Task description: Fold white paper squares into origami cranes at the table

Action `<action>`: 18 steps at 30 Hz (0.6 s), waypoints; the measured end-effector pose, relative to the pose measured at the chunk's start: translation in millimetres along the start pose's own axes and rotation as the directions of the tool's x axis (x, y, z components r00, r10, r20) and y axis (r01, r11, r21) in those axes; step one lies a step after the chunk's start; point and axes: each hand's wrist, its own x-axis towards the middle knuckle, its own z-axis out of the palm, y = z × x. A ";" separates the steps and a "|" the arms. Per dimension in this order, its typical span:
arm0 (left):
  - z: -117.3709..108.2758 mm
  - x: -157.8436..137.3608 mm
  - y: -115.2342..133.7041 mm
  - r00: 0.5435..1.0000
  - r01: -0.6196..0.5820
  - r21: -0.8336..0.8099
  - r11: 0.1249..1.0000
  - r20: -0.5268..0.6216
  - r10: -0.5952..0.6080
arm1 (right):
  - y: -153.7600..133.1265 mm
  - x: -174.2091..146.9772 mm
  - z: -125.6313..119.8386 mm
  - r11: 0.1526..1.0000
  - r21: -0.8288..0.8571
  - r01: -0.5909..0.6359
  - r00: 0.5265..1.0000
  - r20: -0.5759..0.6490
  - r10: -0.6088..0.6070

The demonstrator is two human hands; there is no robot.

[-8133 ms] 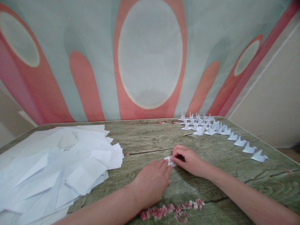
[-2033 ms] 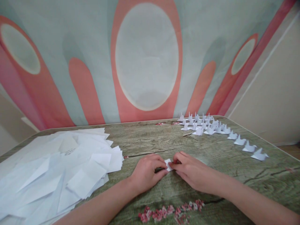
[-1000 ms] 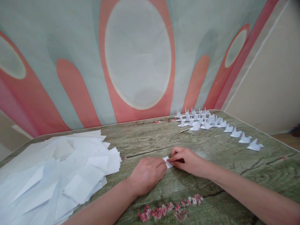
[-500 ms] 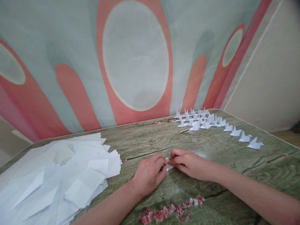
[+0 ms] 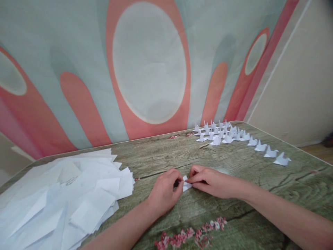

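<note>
A small folded piece of white paper [image 5: 186, 186] lies low over the table between my two hands. My left hand [image 5: 166, 190] pinches its left edge between thumb and forefinger. From the other side, my right hand [image 5: 208, 181] has its thumb and fingertips closed on the right part of the paper. Fingers cover much of the piece, so its full folded shape is hidden. Beyond my right hand, several white paper cranes [image 5: 228, 138] stand in rows at the table's back right.
A wide heap of loose white paper sheets [image 5: 85, 208] spreads over the table's left side. The wood-patterned table [image 5: 156, 156] bears printed pink flowers [image 5: 192, 233] near its front. Behind it hangs a coral and grey-green patterned backdrop [image 5: 148, 62].
My left thumb and forefinger have shifted slightly, opening a gap within the curl of the hand and showing more of the folded paper. My right hand stays nearly in place.
</note>
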 end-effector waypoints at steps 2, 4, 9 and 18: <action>1.0 -0.2 0.0 1.000 0.001 0.002 1.000 -0.011 -0.001 | -1.6 -0.9 -2.8 1.000 0.008 0.002 1.000 0.016 -0.002; 1.8 -0.5 0.0 1.000 0.004 0.003 1.000 -0.018 -0.004 | -3.7 -2.7 -6.8 1.000 0.018 0.002 0.999 0.039 -0.003; 2.1 -0.6 -0.1 1.000 0.004 0.004 1.000 -0.016 -0.004 | -12.2 -11.6 -16.3 1.000 -0.017 0.012 0.995 0.100 -0.010; -1.6 -1.2 -0.1 1.000 -0.015 -0.018 1.000 -0.004 0.015 | -15.5 -5.6 -2.6 0.991 -0.091 -0.099 0.994 -0.060 0.094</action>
